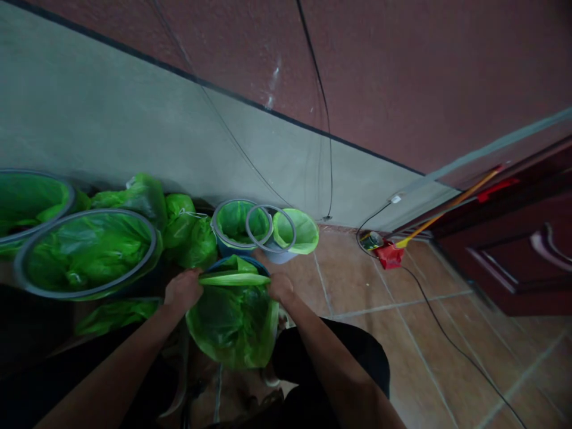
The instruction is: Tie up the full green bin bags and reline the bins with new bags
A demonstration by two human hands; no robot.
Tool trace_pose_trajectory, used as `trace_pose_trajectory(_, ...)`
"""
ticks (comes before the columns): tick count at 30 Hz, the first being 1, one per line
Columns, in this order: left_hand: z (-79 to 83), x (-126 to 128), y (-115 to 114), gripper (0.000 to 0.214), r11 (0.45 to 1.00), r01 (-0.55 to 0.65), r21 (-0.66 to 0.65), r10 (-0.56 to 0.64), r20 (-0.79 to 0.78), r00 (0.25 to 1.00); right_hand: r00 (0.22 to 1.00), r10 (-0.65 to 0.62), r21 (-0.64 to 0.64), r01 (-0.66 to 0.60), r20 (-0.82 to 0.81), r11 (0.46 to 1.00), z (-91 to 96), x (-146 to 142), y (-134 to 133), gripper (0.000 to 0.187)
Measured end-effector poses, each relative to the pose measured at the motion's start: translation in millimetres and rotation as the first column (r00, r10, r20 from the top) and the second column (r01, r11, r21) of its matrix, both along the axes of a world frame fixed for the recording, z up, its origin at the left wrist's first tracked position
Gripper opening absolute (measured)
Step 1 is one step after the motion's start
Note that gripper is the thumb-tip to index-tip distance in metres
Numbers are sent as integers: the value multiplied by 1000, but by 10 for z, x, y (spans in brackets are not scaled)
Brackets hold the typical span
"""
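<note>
Between my hands stretches the gathered top of a green plastic bag (235,328), pulled taut across a blue bin (226,260) in front of me. My left hand (183,292) grips the bag's edge at one end, and my right hand (280,288) pinches it at the other. The bag's lower part hangs toward my legs. Just beyond stand a bin lined with green (239,223) and a paler bin with a light green liner (301,232). A loose grey ring (292,238) lies across their rims.
Large bins with grey rims (154,241) and green liners stand at left, beside tied green bags (179,223). Along the wall run thin cables (328,119). A red dustpan (390,256) and a yellow-handled tool (447,208) are near the dark red door (513,262).
</note>
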State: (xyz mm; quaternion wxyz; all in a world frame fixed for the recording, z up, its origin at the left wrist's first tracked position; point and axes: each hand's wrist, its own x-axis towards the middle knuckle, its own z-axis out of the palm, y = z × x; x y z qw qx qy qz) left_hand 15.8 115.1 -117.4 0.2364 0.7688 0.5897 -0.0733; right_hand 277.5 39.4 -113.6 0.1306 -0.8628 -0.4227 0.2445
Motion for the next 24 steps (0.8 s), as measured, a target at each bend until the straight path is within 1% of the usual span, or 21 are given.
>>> trace_pose_trajectory(1, -15, 23, 3, 45, 1000, -9, -5, 9, 25, 1000, 999, 38, -52, -37, 18, 998, -1, -19, -46, 24)
trace_pose_trajectory(3, -44, 69, -7, 46, 1000, -29, -4, 29, 64, 998, 982, 139, -128, -122, 130, 984, 5, -105, -112, 51)
trace_pose_trajectory(4, -57, 88, -18, 46, 999, -36, 2, 36, 77, 996, 959, 197, -135, -171, 204, 976, 10, -162, -128, 64)
trace_pose_trajectory(5, -69, 102, -31, 46, 999, -40, 13, 39, 84, 996, 926, 260, -133, -231, 275, 964, 13, -221, -132, 71)
trace_pose_trajectory(6, -77, 112, -43, 46, 999, -43, 29, 40, 87, 995, 888, 323, -131, -296, 328, 946, 14, -276, -124, 71)
trace_pose_trajectory(7, -82, 118, -52, 45, 998, -42, 44, 38, 86, 996, 858, 380, -140, -353, 344, 925, 13, -322, -102, 63)
trace_pose_trajectory(9, -79, 120, -53, 43, 997, -40, 63, 36, 77, 996, 840, 463, -210, -417, 284, 885, 14, -370, -23, 35)
trace_pose_trajectory(10, -68, 118, -43, 42, 997, -46, 60, 41, 71, 997, 848, 470, -234, -419, 243, 877, 21, -368, 30, 25)
trace_pose_trajectory(11, -50, 116, -29, 41, 997, -56, 51, 53, 69, 996, 865, 452, -222, -407, 219, 886, 34, -352, 86, 22)
trace_pose_trajectory(12, -27, 116, -12, 41, 996, -72, 51, 68, 78, 995, 883, 414, -159, -386, 220, 909, 52, -325, 138, 23)
trace_pose_trajectory(13, 1, 117, 4, 41, 993, -96, 71, 89, 100, 991, 901, 360, -47, -360, 243, 932, 73, -293, 181, 26)
trace_pose_trajectory(14, 29, 120, 14, 41, 985, -125, 120, 109, 134, 985, 916, 294, 91, -329, 274, 940, 92, -262, 209, 29)
trace_pose_trajectory(15, 55, 125, 16, 42, 969, -159, 189, 127, 172, 977, 927, 234, 203, -299, 292, 932, 106, -235, 215, 32)
trace_pose_trajectory(16, 74, 130, 7, 43, 949, -185, 254, 136, 197, 971, 936, 200, 262, -278, 289, 924, 111, -215, 200, 34)
trace_pose_trajectory(17, 85, 133, -11, 43, 941, -186, 284, 133, 196, 972, 942, 195, 268, -269, 272, 925, 105, -201, 163, 34)
trace_pose_trajectory(18, 85, 132, -34, 43, 952, -161, 261, 120, 166, 979, 946, 214, 233, -272, 245, 934, 86, -189, 109, 32)
trace_pose_trajectory(19, 76, 124, -56, 43, 973, -118, 200, 94, 123, 988, 947, 244, 176, -282, 211, 943, 58, -175, 45, 28)
trace_pose_trajectory(20, 61, 110, -71, 43, 991, -62, 116, 53, 79, 995, 948, 255, 144, -284, 189, 948, 23, -155, -19, 24)
trace_pose_trajectory(21, 43, 89, -74, 44, 999, -15, 42, 13, 54, 998, 953, 243, 133, -269, 179, 954, -15, -127, -77, 22)
trace_pose_trajectory(23, 15, 37, -42, 45, 998, 9, 55, -12, 56, 998, 973, 161, 141, -185, 165, 973, -85, -55, -152, 23)
trace_pose_trajectory(24, 10, 15, -14, 45, 999, 8, 53, -10, 40, 999, 976, 167, 126, -185, 140, 975, -115, -19, -164, 22)
